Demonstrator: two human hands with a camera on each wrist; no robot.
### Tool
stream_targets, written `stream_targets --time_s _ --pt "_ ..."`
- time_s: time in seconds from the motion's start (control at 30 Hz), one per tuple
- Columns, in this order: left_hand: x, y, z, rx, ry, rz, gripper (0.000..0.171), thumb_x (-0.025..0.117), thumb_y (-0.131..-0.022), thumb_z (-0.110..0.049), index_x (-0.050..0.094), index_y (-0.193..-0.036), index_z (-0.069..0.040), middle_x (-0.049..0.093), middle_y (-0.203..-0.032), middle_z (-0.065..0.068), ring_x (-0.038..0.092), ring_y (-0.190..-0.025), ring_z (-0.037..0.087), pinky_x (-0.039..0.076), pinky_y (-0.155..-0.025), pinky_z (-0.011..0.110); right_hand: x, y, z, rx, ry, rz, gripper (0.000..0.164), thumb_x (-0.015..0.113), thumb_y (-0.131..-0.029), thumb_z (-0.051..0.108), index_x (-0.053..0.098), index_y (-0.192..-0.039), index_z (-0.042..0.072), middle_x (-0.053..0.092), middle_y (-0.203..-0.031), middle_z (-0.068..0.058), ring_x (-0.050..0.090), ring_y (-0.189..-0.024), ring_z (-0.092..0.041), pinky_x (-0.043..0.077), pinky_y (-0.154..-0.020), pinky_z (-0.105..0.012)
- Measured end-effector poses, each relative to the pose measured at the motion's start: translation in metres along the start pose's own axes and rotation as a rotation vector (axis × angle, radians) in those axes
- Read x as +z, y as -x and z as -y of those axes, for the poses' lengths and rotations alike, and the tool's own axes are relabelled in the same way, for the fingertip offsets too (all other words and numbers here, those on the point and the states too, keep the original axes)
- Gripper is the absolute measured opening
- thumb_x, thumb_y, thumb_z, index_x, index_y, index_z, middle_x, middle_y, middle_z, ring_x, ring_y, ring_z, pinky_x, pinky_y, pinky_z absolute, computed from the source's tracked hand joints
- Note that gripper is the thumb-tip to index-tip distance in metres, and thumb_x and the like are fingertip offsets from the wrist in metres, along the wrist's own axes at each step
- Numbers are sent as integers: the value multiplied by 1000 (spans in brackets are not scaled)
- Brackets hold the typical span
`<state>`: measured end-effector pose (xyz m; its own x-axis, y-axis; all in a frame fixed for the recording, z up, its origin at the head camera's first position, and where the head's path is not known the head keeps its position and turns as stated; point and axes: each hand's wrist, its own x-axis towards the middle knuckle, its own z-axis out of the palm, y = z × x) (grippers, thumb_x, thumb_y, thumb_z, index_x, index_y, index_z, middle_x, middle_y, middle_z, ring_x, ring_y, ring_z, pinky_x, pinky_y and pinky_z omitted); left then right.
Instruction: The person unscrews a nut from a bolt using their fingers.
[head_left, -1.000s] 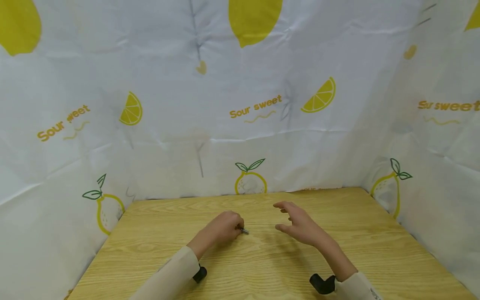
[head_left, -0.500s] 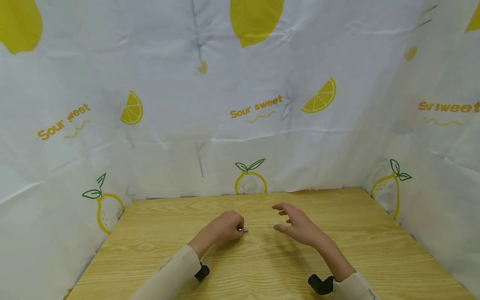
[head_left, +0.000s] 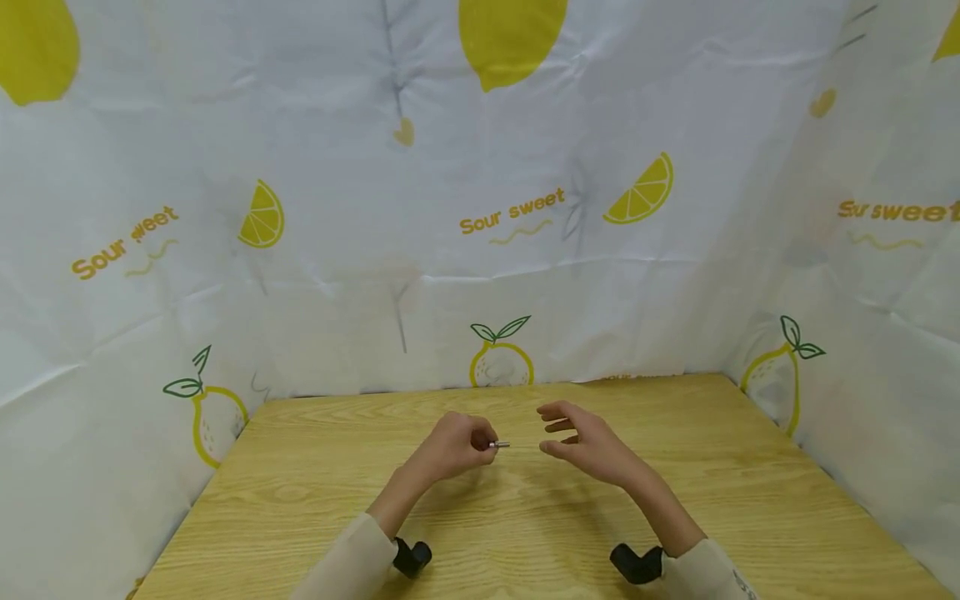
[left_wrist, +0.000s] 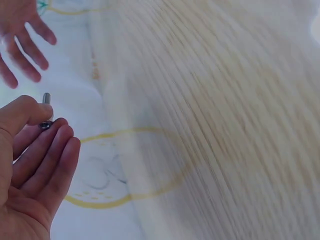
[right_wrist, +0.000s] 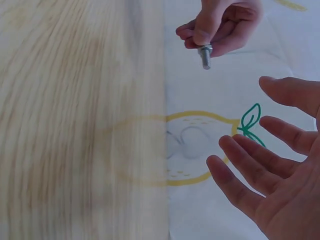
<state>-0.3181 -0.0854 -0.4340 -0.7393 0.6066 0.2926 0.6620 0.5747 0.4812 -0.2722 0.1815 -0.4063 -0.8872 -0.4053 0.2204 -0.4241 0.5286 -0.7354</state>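
Observation:
Thumb and fingertips of my left hand (head_left: 454, 446) pinch a small silvery bolt (head_left: 501, 444) above the table. In the right wrist view the threaded shank of the bolt (right_wrist: 206, 58) sticks out past the thumb, with a wider collar at the fingertips. Whether that collar is a head or a nut I cannot tell. The left wrist view shows the bolt (left_wrist: 46, 99) between thumb and index finger, its other fingers half bent. Across a short gap, my right hand (head_left: 588, 447) hovers with spread, relaxed fingers and holds nothing.
A wood-grain table (head_left: 675, 483) lies under both hands. White cloth (head_left: 337, 250) printed with lemons and lettering hangs behind it and along both sides. A black wrist mount (head_left: 412, 557) sits at the left cuff, another (head_left: 636, 564) at the right cuff.
The left hand has risen slightly, moved right and turned, showing the thumb and pinched bolt more plainly. My right hand has drifted a little to the left, staying relaxed.

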Motion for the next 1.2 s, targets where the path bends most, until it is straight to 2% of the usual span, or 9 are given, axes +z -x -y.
stream_targets --time_s 0.2,0.4,0.5,0.7,0.83,1.0,1.07,1.2 --pt "0 10 -19 2 191 -149 6 76 -93 -11 80 -98 -9 79 -87 2 70 -72 1 57 -66 17 2 -5 11 23 -106 4 48 58 -107 38 53 -147 12 59 -144 -14 62 -127 -35 58 -97 -49" --pt "-2 15 -34 -13 342 -277 5 79 -92 -9 80 -96 -7 79 -88 5 75 -74 10 60 -68 20 1 -14 25 -4 -173 30 44 49 -111 36 59 -139 3 66 -130 -18 67 -116 -32 60 -93 -46" --pt "-5 15 -39 0 361 -322 4 80 -91 -8 80 -95 -7 79 -87 5 75 -75 12 60 -70 20 -1 -19 32 3 -173 52 42 52 -110 38 65 -128 3 70 -120 -17 70 -106 -30 61 -88 -45" --pt "-12 17 -45 46 326 -375 4 81 -90 -12 80 -92 -8 79 -85 4 75 -75 10 61 -71 21 3 -24 40 16 -159 101 37 56 -107 37 73 -110 4 74 -101 -14 73 -90 -27 62 -80 -41" --pt "-16 20 -47 56 312 -410 4 83 -87 -8 80 -88 -9 79 -84 2 75 -75 8 62 -72 22 6 -26 39 9 -173 140 36 58 -107 36 75 -108 4 75 -99 -20 73 -89 -34 62 -79 -42" --pt "-17 20 -50 125 317 -434 5 83 -86 -5 79 -89 -7 79 -85 5 76 -76 11 63 -74 24 6 -25 38 -15 -193 156 31 60 -106 30 75 -106 3 75 -97 -21 73 -88 -38 63 -79 -45" --pt "-16 19 -51 148 319 -429 4 82 -87 -6 79 -90 -6 79 -86 6 76 -76 12 63 -75 24 5 -25 38 -28 -198 158 29 60 -106 28 75 -106 2 75 -96 -20 73 -87 -36 63 -79 -44" --pt "-14 18 -52 152 324 -428 4 82 -87 -4 79 -89 -6 79 -86 5 76 -76 10 63 -75 24 5 -25 38 -49 -212 160 27 61 -106 25 75 -106 2 74 -94 -17 72 -84 -26 63 -79 -41"
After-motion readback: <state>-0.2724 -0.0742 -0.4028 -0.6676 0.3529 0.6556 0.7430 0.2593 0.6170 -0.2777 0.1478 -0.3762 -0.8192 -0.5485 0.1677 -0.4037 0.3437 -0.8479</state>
